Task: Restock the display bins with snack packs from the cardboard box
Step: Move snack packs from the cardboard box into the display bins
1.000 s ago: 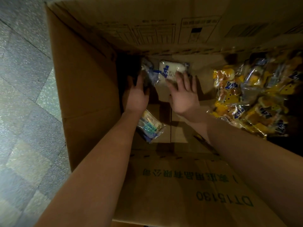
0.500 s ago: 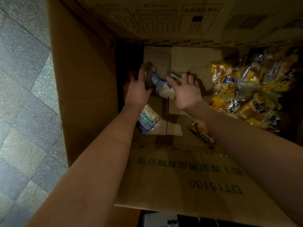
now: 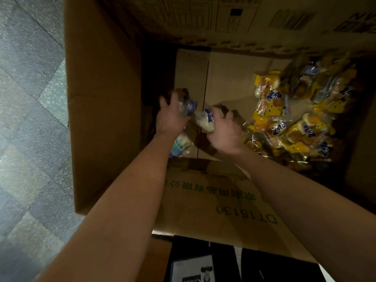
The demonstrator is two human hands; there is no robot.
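Blue pack clenched in left hand, white pack in right hand, likely for two per trip; pile at three o'clock.

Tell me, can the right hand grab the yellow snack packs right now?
Probably not yet. The yellow snack packs lie just beside the right hand in the box, nothing between them, but that hand grips a white pack, so it looks full.

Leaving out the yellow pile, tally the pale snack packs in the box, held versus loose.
Held packs: 2, the blue-tinted pack in the left hand, the white pack in the right hand
Loose pack on the cardboard box floor: 1
Total: 3
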